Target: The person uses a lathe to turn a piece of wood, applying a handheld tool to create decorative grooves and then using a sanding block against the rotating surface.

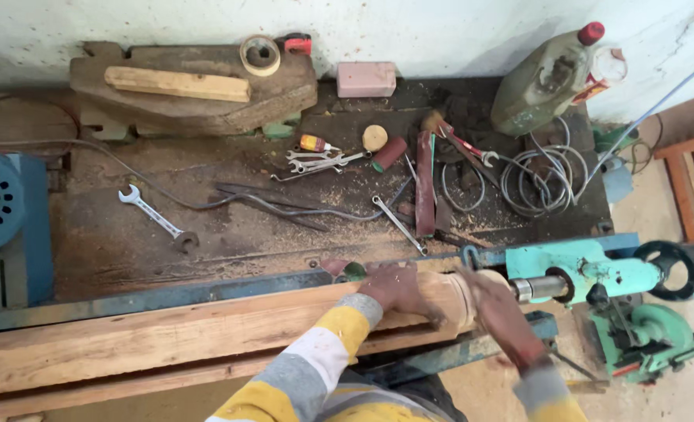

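Note:
A long squared wooden beam [167, 336] lies along a lathe, its right end turned round [448, 293]. My left hand [397, 287] rests on top of that rounded end, fingers curled over the wood. My right hand [499, 309] grips the end of the wood next to the turquoise tailstock [589, 273], whose metal centre [530, 289] points at the wood. Both sleeves are striped yellow, white and grey.
The sawdust-covered bench behind holds spanners [155, 219], chisels, a coil of wire [538, 180], a plastic bottle [546, 78], a pink block [366, 78], a tape roll [259, 55] and a wooden slab [190, 90]. A blue motor [3, 203] sits left; a black handwheel [675, 270] right.

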